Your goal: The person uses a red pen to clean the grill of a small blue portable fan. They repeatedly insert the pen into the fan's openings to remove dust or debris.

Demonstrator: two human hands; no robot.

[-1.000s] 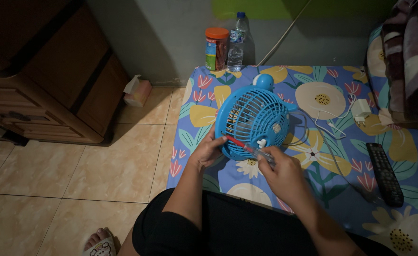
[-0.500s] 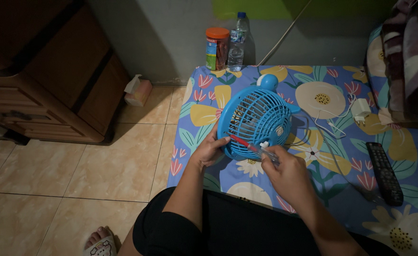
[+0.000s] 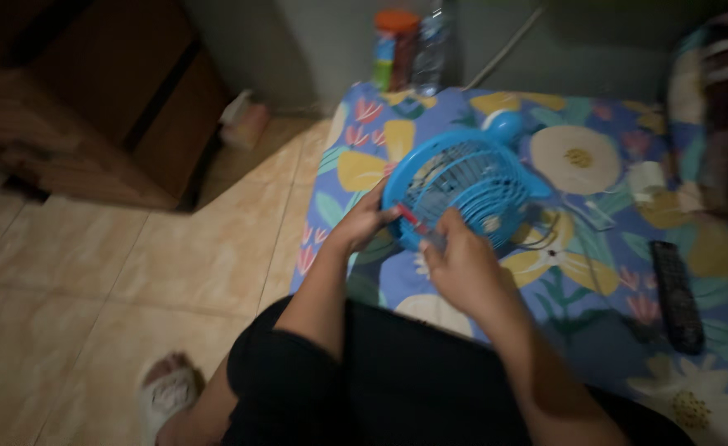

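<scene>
Bare forearms and hands, black shorts (image 3: 397,380), pale patterned slipper (image 3: 164,395).

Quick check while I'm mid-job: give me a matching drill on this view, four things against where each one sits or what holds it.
Things:
1. blue fan
2. red-tipped tool
3. remote control
4. orange-lidded jar

Places:
a. at the far edge of the floral sheet, beside the water bottle
b. lying on the sheet at the right
c. in the right hand, against the fan's grille
d. steadied at its rim by the left hand

Pairs: 1-d, 2-c, 3-b, 4-a
</scene>
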